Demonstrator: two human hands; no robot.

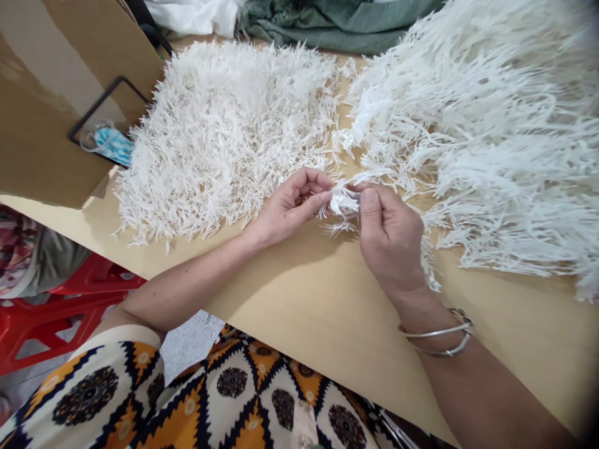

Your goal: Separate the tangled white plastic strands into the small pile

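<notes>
Between my two hands is a small bunch of white feathery plastic sprigs (344, 202). My left hand (299, 202) pinches the left end of the bunch between thumb and fingertips. At the other end, my right hand (389, 231) is closed, its thumb pressing on a small grey metal-looking tool (358, 204), mostly hidden by the fingers. A loose white sprig (340, 228) hangs or lies just below the bunch. Just beyond my left hand spreads a pile of short white sprigs (234, 131). To the right of my right hand lies a heap of long white strands (510, 149).
A cardboard box (56, 93) stands at the table's left edge, with a black wire frame and a blue-and-white item (113, 145) beside it. Green cloth (327, 25) and white cloth (194, 15) lie at the back. Red stools (60, 312) stand below left, near another person's clothing.
</notes>
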